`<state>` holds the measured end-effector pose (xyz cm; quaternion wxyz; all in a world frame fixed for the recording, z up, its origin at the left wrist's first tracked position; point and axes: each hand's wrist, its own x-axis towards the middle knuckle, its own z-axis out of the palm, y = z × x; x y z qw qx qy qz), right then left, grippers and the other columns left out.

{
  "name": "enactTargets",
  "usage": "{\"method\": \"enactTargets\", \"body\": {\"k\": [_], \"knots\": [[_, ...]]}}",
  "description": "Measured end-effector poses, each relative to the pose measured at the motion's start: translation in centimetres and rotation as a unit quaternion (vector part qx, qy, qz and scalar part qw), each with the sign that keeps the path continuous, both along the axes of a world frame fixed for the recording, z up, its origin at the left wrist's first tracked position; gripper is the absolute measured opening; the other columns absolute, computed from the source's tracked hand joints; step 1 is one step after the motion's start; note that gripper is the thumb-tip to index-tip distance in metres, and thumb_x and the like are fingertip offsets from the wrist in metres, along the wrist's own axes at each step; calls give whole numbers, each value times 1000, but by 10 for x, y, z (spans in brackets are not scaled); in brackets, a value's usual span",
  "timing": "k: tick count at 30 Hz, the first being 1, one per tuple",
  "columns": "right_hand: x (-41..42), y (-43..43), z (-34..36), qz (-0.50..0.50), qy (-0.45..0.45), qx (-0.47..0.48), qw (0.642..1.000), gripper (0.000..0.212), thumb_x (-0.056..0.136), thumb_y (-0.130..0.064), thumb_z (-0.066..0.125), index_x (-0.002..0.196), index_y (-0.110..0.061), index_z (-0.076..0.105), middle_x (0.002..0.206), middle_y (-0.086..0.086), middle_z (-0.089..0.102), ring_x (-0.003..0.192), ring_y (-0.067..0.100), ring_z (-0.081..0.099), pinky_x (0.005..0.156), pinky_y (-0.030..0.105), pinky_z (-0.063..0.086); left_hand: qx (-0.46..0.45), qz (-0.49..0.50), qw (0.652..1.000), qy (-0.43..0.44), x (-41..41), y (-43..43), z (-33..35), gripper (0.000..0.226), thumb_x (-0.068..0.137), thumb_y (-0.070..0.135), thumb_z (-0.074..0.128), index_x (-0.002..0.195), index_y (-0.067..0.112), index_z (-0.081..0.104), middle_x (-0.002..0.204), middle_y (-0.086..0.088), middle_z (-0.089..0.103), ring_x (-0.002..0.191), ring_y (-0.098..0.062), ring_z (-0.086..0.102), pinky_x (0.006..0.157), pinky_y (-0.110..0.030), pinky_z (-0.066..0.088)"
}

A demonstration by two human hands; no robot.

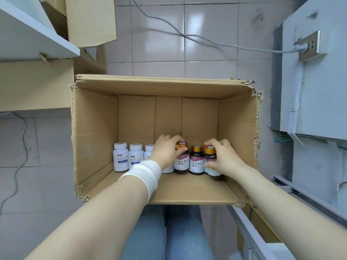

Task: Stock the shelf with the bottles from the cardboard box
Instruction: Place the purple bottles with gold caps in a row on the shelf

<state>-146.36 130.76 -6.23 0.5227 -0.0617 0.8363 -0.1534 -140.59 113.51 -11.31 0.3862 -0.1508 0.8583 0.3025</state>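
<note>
Blue jeans [169, 237] occupy the bottom of the view, directly below the near wall of the cardboard box [93, 128], which stands open-topped on a tiled floor [159, 44] with ragged, torn rims. Both hands are inside the box, at the row of bottles lined up against its near wall. Left hand [166, 150], with a white wristband [148, 172] on the wrist, has its fingers curled over the gold cap and its thumb against the shoulder of the left dark bottle [181, 163], gripping it; that bottle is upright. Right hand [223, 156] is wrapped round the right dark bottle [211, 167], fingers over the cap and thumb pressed on the label; this bottle leans slightly. Between them stands the middle dark bottle [196, 163], upright, untouched, just beside both. To the left, three white bottles [121, 159] stand in line with white caps, and a fourth white bottle [167, 169] is mostly hidden behind the left wrist. The far half of the box floor is bare cardboard. A pale shelf [37, 34] juts in at upper left, well apart from the box, with other cartons [90, 21] beside it. A grey cable [206, 41] runs across the tiles to a wall socket [309, 45] at upper right.
</note>
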Motion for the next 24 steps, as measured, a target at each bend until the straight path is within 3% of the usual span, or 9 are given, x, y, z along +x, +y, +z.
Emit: {"method": "enactTargets", "body": {"k": [3, 6, 9, 12, 15, 17, 20, 22, 24], "knots": [[0, 0, 11, -134, -7, -59, 989, 64, 74, -19, 76, 129, -27, 46, 116, 5, 45, 105, 20, 49, 87, 20, 35, 57, 111, 992, 24, -2, -10, 20, 35, 91, 34, 56, 124, 24, 56, 115, -8, 52, 109, -23, 51, 88, -25, 38], [4, -5, 31, -277, -69, -104, 953, 69, 71, -18, 79, 130, -20, 42, 117, -1, 50, 105, 15, 52, 86, 24, 42, 127, 207, 969, 52, -9, -24, 50, 32, 90, 24, 60, 122, 22, 58, 115, -5, 47, 104, -18, 55, 89, -20, 39], [11, -9, 60, -368, -93, -135, 915, 61, 74, -18, 77, 126, -15, 45, 117, 2, 55, 102, 16, 55, 82, 26, 47, 178, 252, 949, 69, -18, -36, 84, 28, 91, 29, 58, 119, 28, 59, 119, -3, 50, 105, -14, 56, 88, -25, 46], [23, -14, 96, -468, -99, -163, 863, 61, 78, -20, 72, 130, -15, 42, 119, 5, 57, 109, 21, 57, 94, 38, 49, 238, 313, 915, 95, -25, -45, 128, 17, 91, 30, 58, 108, 34, 60, 116, -4, 58, 104, -16, 60, 84, -24, 49], [43, -19, 139, -551, -112, -226, 796, 60, 79, -23, 69, 132, -16, 42, 125, 8, 57, 114, 24, 57, 92, 39, 50, 295, 323, 892, 115, -27, -50, 177, 14, 93, 23, 55, 105, 28, 60, 103, -1, 62, 91, -10, 60, 71, -16, 47], [60, -25, 171, -581, -85, -263, 766, 71, 68, -32, 75, 130, -16, 45, 125, 9, 60, 114, 25, 57, 93, 41, 49, 329, 314, 883, 121, -25, -53, 212, 12, 95, 23, 52, 101, 29, 59, 98, 0, 62, 87, -9, 60, 70, -18, 48], [92, -41, 219, -615, -39, -297, 729, 103, 36, -56, 86, 126, -22, 47, 118, 8, 65, 108, 26, 63, 97, 46, 47, 382, 290, 872, 100, -17, -59, 260, 14, 98, 26, 45, 96, 32, 57, 101, -6, 66, 92, -19, 63, 80, -35, 53], [120, -51, 246, -649, -24, -325, 688, 91, 50, -52, 83, 127, -20, 46, 113, 9, 68, 100, 26, 66, 97, 47, 47, 435, 260, 860, 61, -8, -62, 291, 15, 100, 23, 40, 98, 24, 54, 98, -8, 67, 88, -21, 66, 76, -34, 55], [148, -59, 268, -689, -14, -350, 635, 55, 79, -34, 65, 128, -18, 46, 103, 8, 70, 91, 22, 66, 89, 47, 51, 483, 226, 846, 27, 1, -63, 322, 15, 100, 22, 37, 101, 18, 51, 92, -8, 67, 78, -19, 69, 66, -30, 57]]}}
